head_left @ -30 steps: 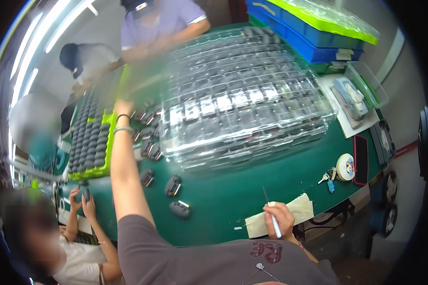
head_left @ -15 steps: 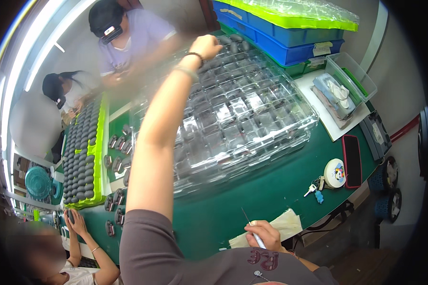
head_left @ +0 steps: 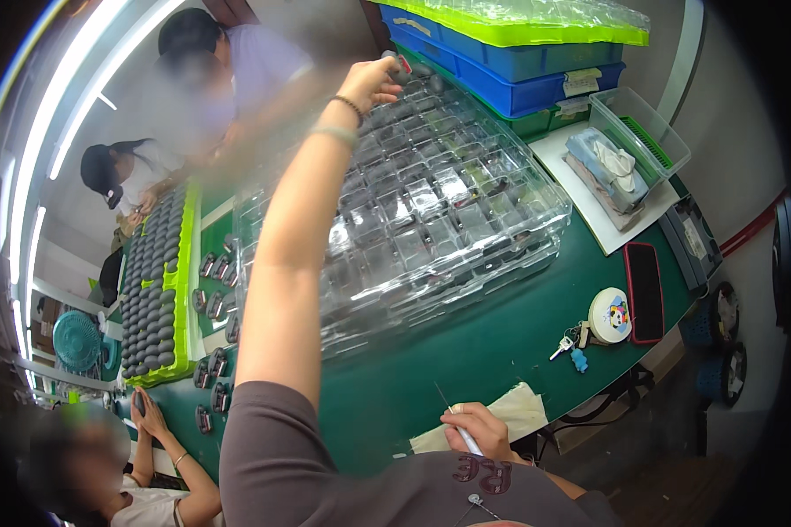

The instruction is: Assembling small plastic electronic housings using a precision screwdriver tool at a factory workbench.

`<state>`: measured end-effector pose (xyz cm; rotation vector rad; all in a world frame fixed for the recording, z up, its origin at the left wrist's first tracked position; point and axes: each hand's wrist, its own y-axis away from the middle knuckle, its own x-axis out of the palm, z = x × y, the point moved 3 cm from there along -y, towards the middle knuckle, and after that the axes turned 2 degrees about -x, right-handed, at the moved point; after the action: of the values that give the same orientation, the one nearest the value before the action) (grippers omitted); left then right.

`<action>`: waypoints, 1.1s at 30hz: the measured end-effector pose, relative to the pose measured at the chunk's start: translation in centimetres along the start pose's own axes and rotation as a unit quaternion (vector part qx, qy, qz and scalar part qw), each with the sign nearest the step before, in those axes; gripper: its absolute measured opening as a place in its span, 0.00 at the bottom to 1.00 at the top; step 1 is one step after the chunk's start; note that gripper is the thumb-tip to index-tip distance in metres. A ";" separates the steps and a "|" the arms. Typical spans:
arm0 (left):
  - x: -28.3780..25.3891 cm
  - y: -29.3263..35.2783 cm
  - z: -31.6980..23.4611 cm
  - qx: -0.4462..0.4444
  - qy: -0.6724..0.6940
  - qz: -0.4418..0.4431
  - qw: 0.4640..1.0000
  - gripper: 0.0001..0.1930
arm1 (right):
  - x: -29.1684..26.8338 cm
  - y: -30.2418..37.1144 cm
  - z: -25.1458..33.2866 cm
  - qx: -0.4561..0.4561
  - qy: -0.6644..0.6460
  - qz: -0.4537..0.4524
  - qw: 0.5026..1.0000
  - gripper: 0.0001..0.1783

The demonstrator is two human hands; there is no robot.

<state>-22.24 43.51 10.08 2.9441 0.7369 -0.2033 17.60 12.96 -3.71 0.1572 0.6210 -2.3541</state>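
My left hand (head_left: 367, 86) is stretched out over the far end of a stack of clear plastic trays (head_left: 466, 279) with many compartments. Its fingers close on a dark grey rounded piece (head_left: 399, 70) that shows a small red patch. More grey pieces (head_left: 436, 83) sit in the compartments beside it. Low on the right, close to my body, my right hand (head_left: 483, 430) grips a thin-tipped tool with a white handle (head_left: 469, 441), its fine tip slanting up and left. That hand is above a pale cloth (head_left: 520, 411) at the table edge.
A green-rimmed tray of grey pieces (head_left: 149, 316) stands left, with loose dark parts (head_left: 213, 303) beside it. Blue bins (head_left: 518, 79) are stacked at the back right. A phone (head_left: 644, 294), a round case (head_left: 608, 314) and keys lie right. Co-workers sit left and beyond.
My left hand has come up slightly from the tray's far end, and a grey piece with a red patch now shows in its fingers. The right hand keeps its hold on the tool.
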 end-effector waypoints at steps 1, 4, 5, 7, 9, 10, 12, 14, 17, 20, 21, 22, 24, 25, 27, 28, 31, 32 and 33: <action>-1.8 1.9 -0.6 0.003 0.033 0.027 0.999 0.14 | 0.0 0.1 0.5 0.001 -0.007 0.013 1.000 0.13; -3.9 8.0 -1.7 0.008 0.100 0.057 0.993 0.12 | -0.2 0.3 0.9 -0.015 -0.011 0.020 1.000 0.11; -4.2 10.7 -2.1 0.012 0.131 0.082 0.988 0.11 | -0.2 0.1 1.3 -0.017 -0.011 0.018 1.000 0.09; -5.6 16.4 -2.3 0.014 0.185 0.105 0.977 0.10 | 0.1 -0.1 1.3 -0.031 -0.007 0.027 0.999 0.09; -7.0 21.3 -1.7 0.021 0.224 0.128 0.966 0.10 | 0.0 -0.3 1.4 -0.024 0.003 0.025 0.999 0.08; -7.3 23.8 -1.5 0.032 0.260 0.166 0.951 0.09 | -0.1 -0.4 1.3 -0.017 -0.001 0.027 0.999 0.08; -7.3 28.2 -0.2 0.006 0.281 0.128 0.951 0.09 | -0.4 -1.0 0.8 0.024 -0.040 0.035 0.998 0.07; -8.0 32.7 2.2 0.026 0.299 0.149 0.942 0.13 | -0.1 -1.0 0.3 0.093 -0.107 0.044 0.989 0.08; -8.1 40.1 3.9 0.010 0.241 0.024 0.970 0.12 | 0.5 -2.1 1.6 0.087 -0.169 0.045 0.981 0.09; -5.2 42.8 7.7 -0.005 0.317 0.056 0.947 0.15 | -0.3 -3.6 3.6 0.046 -0.130 -0.004 0.990 0.10; -3.8 42.6 8.8 -0.011 0.351 0.092 0.932 0.18 | -0.7 -4.0 3.6 0.036 -0.160 -0.038 0.986 0.11; -2.8 43.0 9.9 -0.031 0.422 0.113 0.899 0.18 | -0.8 -4.2 3.2 0.033 -0.190 -0.068 0.979 0.11; -1.9 43.4 11.2 -0.023 0.452 0.106 0.885 0.17 | -1.1 -5.4 2.9 0.002 -0.206 -0.064 0.976 0.12; -2.1 43.7 11.6 -0.033 0.469 0.103 0.877 0.18 | -0.7 -6.3 3.1 -0.003 -0.222 -0.060 0.973 0.12; -2.4 44.0 12.2 -0.042 0.489 0.097 0.866 0.18 | -0.4 -7.3 2.6 0.015 -0.254 -0.036 0.966 0.12; -2.3 43.7 12.8 -0.055 0.470 0.091 0.876 0.18 | -0.5 -7.7 2.1 0.020 -0.259 -0.034 0.965 0.13; -2.3 43.5 14.2 -0.044 0.389 0.063 0.918 0.21 | 0.0 -8.2 0.4 0.039 -0.300 0.000 0.953 0.14; -2.4 43.4 14.3 -0.015 0.321 0.038 0.946 0.22 | 0.7 -8.4 0.5 0.076 -0.321 -0.008 0.944 0.16; -2.5 43.3 14.2 0.012 0.250 0.003 0.968 0.23 | 1.2 -8.7 1.1 0.119 -0.364 -0.038 0.923 0.16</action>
<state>-5.41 2.48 -0.74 3.0426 0.7741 0.5573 11.06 17.35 0.32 -0.6241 -0.0266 -2.3158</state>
